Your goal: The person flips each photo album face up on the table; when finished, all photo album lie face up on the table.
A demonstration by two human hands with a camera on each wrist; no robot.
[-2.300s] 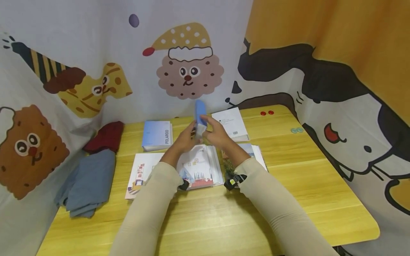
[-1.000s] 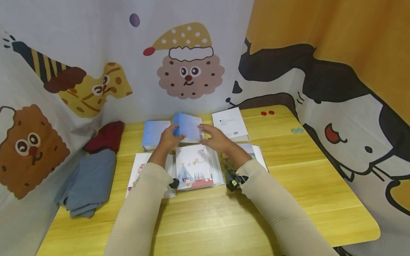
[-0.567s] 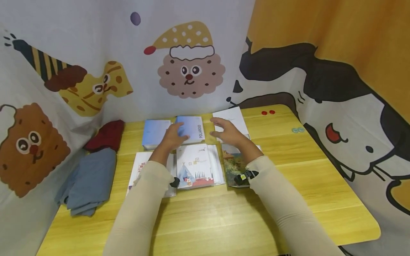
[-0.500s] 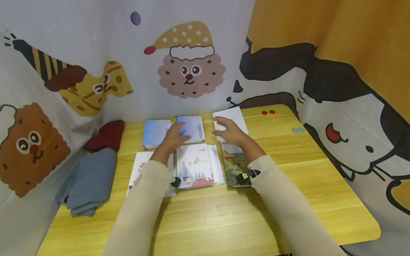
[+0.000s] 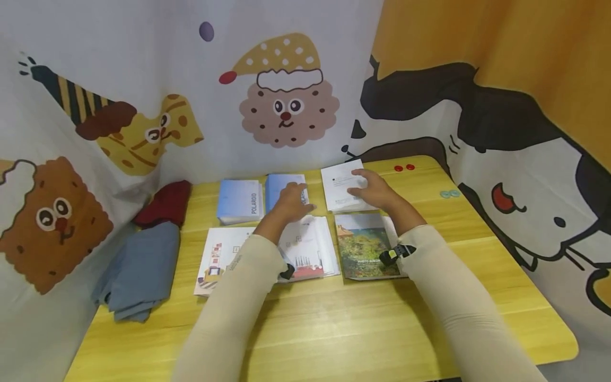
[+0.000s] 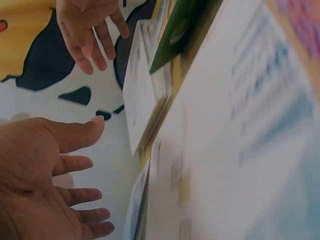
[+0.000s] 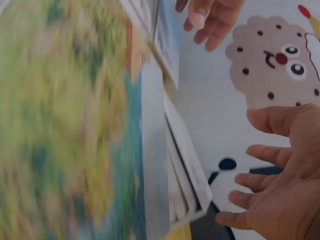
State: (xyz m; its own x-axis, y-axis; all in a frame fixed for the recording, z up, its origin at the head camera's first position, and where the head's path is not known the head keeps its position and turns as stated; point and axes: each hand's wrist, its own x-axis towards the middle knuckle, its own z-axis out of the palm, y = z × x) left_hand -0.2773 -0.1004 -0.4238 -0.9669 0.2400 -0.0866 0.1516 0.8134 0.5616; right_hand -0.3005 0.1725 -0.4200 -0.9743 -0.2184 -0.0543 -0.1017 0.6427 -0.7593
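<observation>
My left hand point(image 5: 292, 203) hovers with spread fingers over the second blue album point(image 5: 273, 187), hiding part of its cover. Just left of that lies a matching blue album point(image 5: 236, 199) marked POLAROID. My right hand point(image 5: 377, 191) is over the right edge of a white album point(image 5: 339, 185); in the right wrist view its fingers point(image 7: 265, 155) are parted and hold nothing. Closer to me lie a white album with a house drawing point(image 5: 210, 265), a white album with a tent picture point(image 5: 312, 244), partly behind my left arm, and a green landscape photo album point(image 5: 363, 246).
At the table's left edge, folded blue-grey cloth point(image 5: 143, 270) lies in front of dark red cloth point(image 5: 164, 204). Two red discs point(image 5: 404, 167) and two pale teal discs point(image 5: 450, 194) lie at the right. A printed curtain point(image 5: 286, 154) hangs behind the table point(image 5: 477, 297).
The second blue album was held up on edge, then laid flat beside the first and let go. Both hands have since moved right, the right one over the white album.
</observation>
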